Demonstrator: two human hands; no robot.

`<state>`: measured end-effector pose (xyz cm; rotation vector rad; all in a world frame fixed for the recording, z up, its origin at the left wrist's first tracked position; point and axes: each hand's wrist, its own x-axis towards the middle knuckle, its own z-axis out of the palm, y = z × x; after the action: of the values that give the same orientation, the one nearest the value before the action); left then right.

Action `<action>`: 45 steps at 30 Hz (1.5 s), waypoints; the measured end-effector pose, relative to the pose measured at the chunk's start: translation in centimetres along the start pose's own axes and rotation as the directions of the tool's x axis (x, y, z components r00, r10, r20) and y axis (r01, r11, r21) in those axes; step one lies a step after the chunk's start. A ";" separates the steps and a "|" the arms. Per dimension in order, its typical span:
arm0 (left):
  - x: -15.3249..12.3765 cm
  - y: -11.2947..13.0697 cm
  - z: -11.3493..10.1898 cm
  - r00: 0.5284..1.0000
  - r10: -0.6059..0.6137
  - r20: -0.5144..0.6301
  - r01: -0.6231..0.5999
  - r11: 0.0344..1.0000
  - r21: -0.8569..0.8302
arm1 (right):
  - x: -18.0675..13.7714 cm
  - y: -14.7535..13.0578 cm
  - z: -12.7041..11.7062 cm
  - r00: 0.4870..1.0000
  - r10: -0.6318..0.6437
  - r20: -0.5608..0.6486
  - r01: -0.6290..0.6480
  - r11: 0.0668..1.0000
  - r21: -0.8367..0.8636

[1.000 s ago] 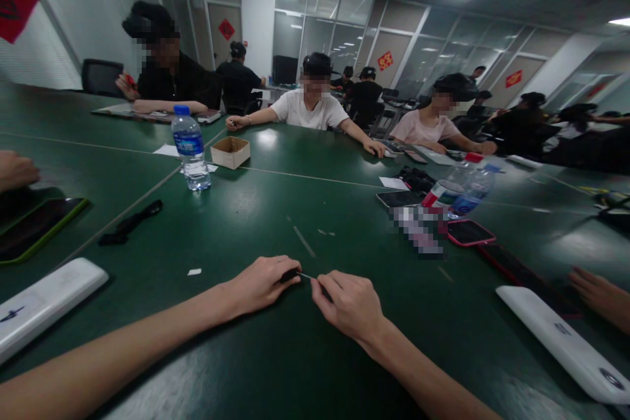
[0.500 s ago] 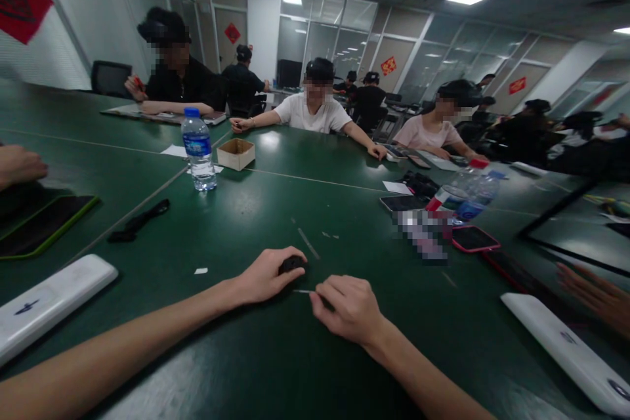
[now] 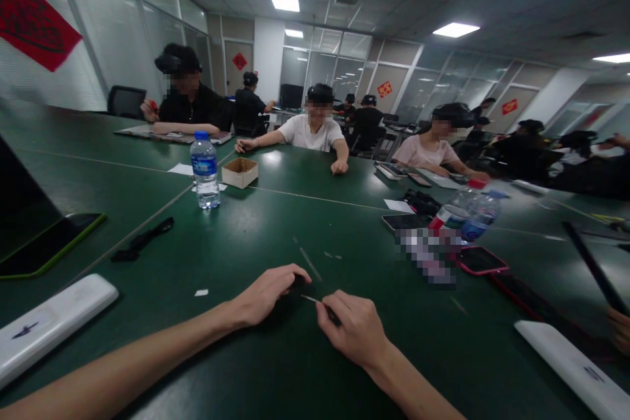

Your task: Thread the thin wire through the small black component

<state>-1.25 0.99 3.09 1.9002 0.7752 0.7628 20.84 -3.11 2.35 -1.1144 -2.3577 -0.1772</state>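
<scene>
On the dark green table, my left hand (image 3: pixel 268 292) curves its fingers and thumb around a small black object (image 3: pixel 298 281), mostly hidden in their shadow. Just to its right, my right hand (image 3: pixel 354 328) is closed in a pinch on a thin metal-tipped tool (image 3: pixel 309 298). The light, narrow tip points left toward my left fingers, with a small gap between. Whatever handle the tool has lies mostly hidden inside my right fist.
A water bottle (image 3: pixel 205 170) and a small open box (image 3: pixel 239 172) stand beyond my hands. White numbered devices (image 3: pixel 54 328) lie at both sides. Phones (image 3: pixel 482 260) and more bottles (image 3: pixel 480 216) are at right. Several people sit around; a person in white (image 3: pixel 315 128) faces me.
My left fingers have straightened somewhat over the black object, which shows less. The tool's tip now slants upward to the left. The person opposite has drawn one arm in, and the view has tilted up.
</scene>
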 end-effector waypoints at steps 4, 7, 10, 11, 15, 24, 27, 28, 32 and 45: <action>0.0 -0.4 0.1 1.000 -0.004 -0.030 0.003 1.000 -0.020 | 0.0 0.0 0.0 0.999 0.028 0.027 -0.028 0.999 -0.021; 0.0 -0.9 0.3 0.997 0.011 -0.075 -0.016 0.997 -0.070 | -0.1 0.0 -0.1 0.998 0.046 0.048 -0.044 0.998 -0.037; 0.2 -1.6 0.7 0.991 0.023 -0.130 -0.043 0.987 -0.153 | -0.1 0.3 -0.3 0.995 0.069 0.078 -0.063 0.995 -0.082; 0.3 -1.8 0.9 0.989 0.026 -0.145 -0.052 0.982 -0.179 | 0.0 0.5 -0.4 0.993 0.081 0.081 -0.072 0.992 -0.100; 0.5 -2.3 1.2 0.983 0.022 -0.180 -0.061 0.974 -0.219 | 0.1 1.2 -0.6 0.991 0.112 0.069 -0.102 0.987 -0.125; 0.3 -1.9 0.9 0.988 0.045 -0.151 -0.048 0.999 -0.020 | 0.2 0.9 -0.6 0.988 0.118 0.101 -0.110 0.990 -0.085; 0.4 -2.0 0.9 0.979 0.060 -0.197 -0.053 0.998 0.041 | 0.1 1.0 -0.4 0.986 0.117 0.119 -0.105 0.989 -0.104; 0.4 -2.1 0.9 0.976 0.063 -0.209 -0.054 0.997 0.050 | 0.1 1.0 -0.3 0.985 0.119 0.125 -0.105 0.988 -0.111; 0.4 -2.0 0.9 0.977 0.068 -0.203 -0.061 0.997 0.042 | 0.1 1.1 -0.2 0.983 0.130 0.127 -0.111 0.984 -0.142; 0.2 -1.8 1.1 0.982 0.000 -0.190 0.011 0.998 0.057 | 0.1 0.8 -0.3 0.997 0.059 0.051 -0.052 0.991 -0.122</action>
<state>-0.64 1.26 1.06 1.8942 0.9289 0.9379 21.56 -2.63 2.55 -1.2554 -2.3880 -0.2763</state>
